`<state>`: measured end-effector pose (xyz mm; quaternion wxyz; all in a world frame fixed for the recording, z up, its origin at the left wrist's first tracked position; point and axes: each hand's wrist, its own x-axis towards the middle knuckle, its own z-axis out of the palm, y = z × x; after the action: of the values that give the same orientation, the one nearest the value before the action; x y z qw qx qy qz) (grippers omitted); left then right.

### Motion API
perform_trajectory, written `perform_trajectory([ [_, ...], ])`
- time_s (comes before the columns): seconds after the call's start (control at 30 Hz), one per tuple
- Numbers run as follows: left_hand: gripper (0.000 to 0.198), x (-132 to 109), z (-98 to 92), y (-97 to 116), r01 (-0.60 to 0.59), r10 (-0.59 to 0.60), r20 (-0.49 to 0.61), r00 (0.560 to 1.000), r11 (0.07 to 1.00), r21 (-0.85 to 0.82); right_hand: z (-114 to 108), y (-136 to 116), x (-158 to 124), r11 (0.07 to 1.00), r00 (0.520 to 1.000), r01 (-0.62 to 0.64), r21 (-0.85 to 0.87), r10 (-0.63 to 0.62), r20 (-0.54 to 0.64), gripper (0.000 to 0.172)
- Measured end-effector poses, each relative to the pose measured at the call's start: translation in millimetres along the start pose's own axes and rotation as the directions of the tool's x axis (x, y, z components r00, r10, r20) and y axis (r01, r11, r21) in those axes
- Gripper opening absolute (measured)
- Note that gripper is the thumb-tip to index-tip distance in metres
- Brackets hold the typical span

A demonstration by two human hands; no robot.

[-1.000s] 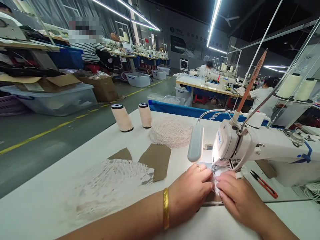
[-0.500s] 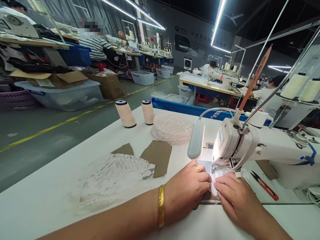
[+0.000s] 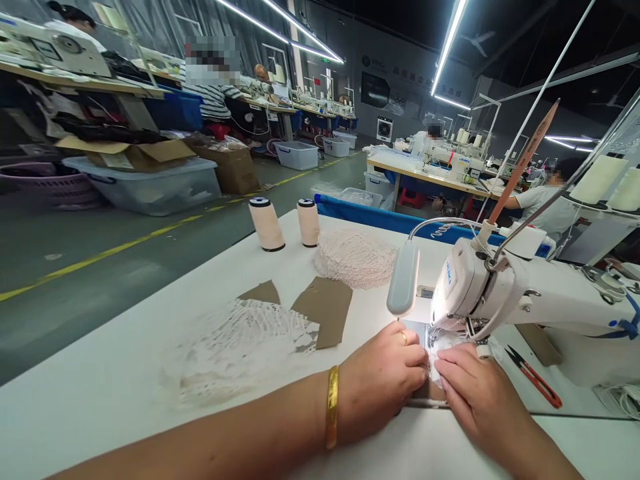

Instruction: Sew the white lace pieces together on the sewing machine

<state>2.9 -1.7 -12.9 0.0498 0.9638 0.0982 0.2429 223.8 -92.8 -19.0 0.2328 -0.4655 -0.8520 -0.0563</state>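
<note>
A small piece of white lace [image 3: 435,369] lies under the needle area of a white sewing machine [image 3: 463,287], lit by its lamp [image 3: 403,280]. My left hand [image 3: 383,373], with a ring and a gold bangle, has its fingers curled down on the lace's left edge. From the other side my right hand [image 3: 480,393] pinches the lace, fingers together and thumb below. Both hands sit just in front of the presser foot, and they hide much of the lace. Red-handled thread snips [image 3: 537,380] lie to the right of my right hand.
Left on the white table are a spread of white lace [image 3: 235,350], brown card pieces [image 3: 327,310], a pinkish lace heap [image 3: 355,259] and two thread cones [image 3: 267,225]. Blue cloth [image 3: 360,212] lines the far edge. Co-workers sit at other machines beyond the aisle.
The camera has turned slightly left, so the whole scene sits further right. My hands keep nearly the same place at the machine, both still on the lace.
</note>
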Motion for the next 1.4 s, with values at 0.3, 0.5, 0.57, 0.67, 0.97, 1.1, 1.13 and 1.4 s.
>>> perform_trajectory([
  [0.3,0.014,0.6,1.9,-1.3,0.034,-0.035,0.04,0.999,0.999,0.026,1.0,-1.3,0.9,0.999,0.999,-0.038,-0.021,0.038,-0.016,0.03],
  [0.5,0.021,5.9,2.2,-8.6,0.04,-0.039,-0.017,0.999,0.999,0.036,6.7,3.4,2.1,0.992,0.993,-0.116,-0.049,0.116,0.005,0.033],
  [0.57,0.023,7.6,3.6,-11.0,0.043,-0.041,-0.032,0.999,0.998,0.049,9.7,6.0,1.4,0.986,0.988,-0.15,-0.072,0.151,0.008,0.033],
  [0.67,0.026,10.2,5.9,-14.4,0.062,-0.059,-0.038,0.998,0.996,0.069,13.7,9.5,1.8,0.976,0.982,-0.187,-0.116,0.186,-0.018,0.036],
  [0.97,0.02,25.8,2.5,-40.4,0.315,-0.309,0.069,0.949,0.939,-0.136,7.8,5.5,13.3,0.964,0.973,-0.223,-0.145,0.211,-0.095,0.037],
  [1.1,0.014,48.6,11.1,-62.0,0.518,-0.513,0.071,0.856,0.846,-0.125,8.8,3.2,13.1,0.961,0.966,-0.239,-0.138,0.22,-0.139,0.034],
  [1.13,0.013,54.5,13.4,-65.7,0.56,-0.553,0.086,0.829,0.819,-0.129,9.3,2.9,12.8,0.961,0.962,-0.245,-0.131,0.224,-0.158,0.033],
  [1.4,0.028,77.2,20.6,-66.5,0.72,-0.685,0.224,0.694,0.657,-0.224,11.6,3.0,9.3,0.964,0.963,-0.247,-0.094,0.233,-0.135,0.029],
])
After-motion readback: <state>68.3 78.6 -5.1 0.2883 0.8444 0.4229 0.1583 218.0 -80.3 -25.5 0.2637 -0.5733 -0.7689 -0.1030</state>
